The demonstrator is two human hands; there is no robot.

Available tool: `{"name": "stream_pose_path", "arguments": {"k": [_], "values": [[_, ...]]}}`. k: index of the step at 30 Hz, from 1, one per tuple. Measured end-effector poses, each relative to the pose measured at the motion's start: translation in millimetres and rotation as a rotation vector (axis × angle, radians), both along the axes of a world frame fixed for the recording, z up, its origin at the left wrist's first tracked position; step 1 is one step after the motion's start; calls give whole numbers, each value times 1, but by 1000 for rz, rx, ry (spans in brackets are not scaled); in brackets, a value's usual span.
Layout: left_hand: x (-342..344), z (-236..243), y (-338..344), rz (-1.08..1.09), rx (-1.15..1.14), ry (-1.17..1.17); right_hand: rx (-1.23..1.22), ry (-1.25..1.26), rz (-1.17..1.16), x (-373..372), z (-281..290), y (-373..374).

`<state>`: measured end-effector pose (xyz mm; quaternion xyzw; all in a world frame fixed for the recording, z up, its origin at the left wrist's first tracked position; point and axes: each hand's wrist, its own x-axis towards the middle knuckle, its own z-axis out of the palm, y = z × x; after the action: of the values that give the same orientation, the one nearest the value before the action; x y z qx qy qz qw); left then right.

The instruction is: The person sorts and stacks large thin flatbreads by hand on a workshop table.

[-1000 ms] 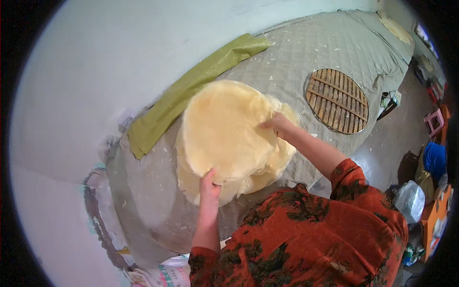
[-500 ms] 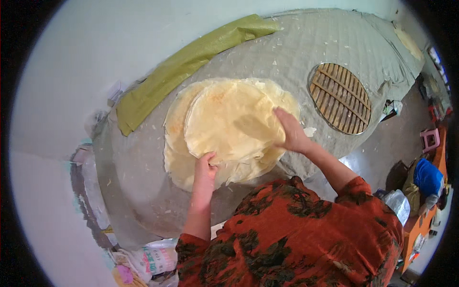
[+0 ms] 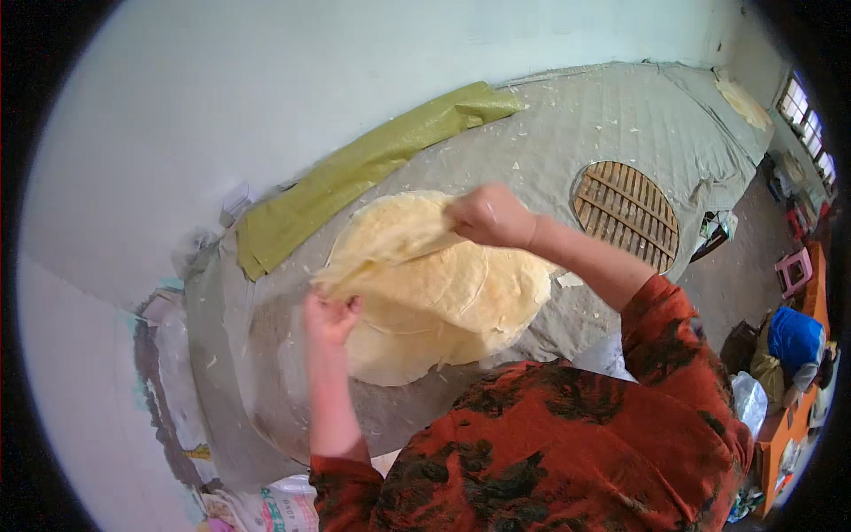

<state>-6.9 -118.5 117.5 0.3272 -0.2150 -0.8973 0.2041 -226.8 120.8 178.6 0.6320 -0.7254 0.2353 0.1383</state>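
A thin, pale yellow round flatbread (image 3: 390, 251) is raised off the pile, bunched into a narrow band and blurred by motion. My right hand (image 3: 489, 215) is closed in a fist on its upper right end. At the lower left end, my left hand (image 3: 330, 321) pinches the edge, thumb up. Beneath lies a pile of similar large flatbreads (image 3: 479, 297), overlapping and creased, with ragged rims. The raised sheet hides part of the pile's left side.
A grey cloth (image 3: 550, 133) with scattered crumbs covers the broad work surface. Along the wall lies a folded olive-green woven sheet (image 3: 372, 168). At right rests a round slatted wooden rack (image 3: 626, 213). A pink stool (image 3: 793, 271) stands on the floor beyond.
The top flatbread, flat on the pile before, is now lifted and gathered. My right hand has moved left and up and closed on it; my left hand has shifted left. The view has tilted.
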Motion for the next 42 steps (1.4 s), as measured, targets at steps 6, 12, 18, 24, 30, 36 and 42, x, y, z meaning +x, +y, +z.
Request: {"name": "stream_pose_path", "arguments": {"k": [6,12,18,24,30,36,42], "values": [[62,-62,-14,172,-395,260,45,-544,-95,5,141,-47],[59,-120,49,45,-160,236,165,-946,-316,-81,3,-40],[30,-156,57,-122,159,371,44,-1604,-435,-119,-242,32],[31,-195,53,-188,-287,-61,331,-1651,-493,-79,-173,49],[11,-171,64,-136,-187,-121,-183,-1744,-392,-88,-203,63],[12,-167,65,-95,-256,-136,-112,-1751,-575,-56,-205,73],[27,-172,63,-111,-242,-129,-91,-1292,-680,-28,-207,57]]}}
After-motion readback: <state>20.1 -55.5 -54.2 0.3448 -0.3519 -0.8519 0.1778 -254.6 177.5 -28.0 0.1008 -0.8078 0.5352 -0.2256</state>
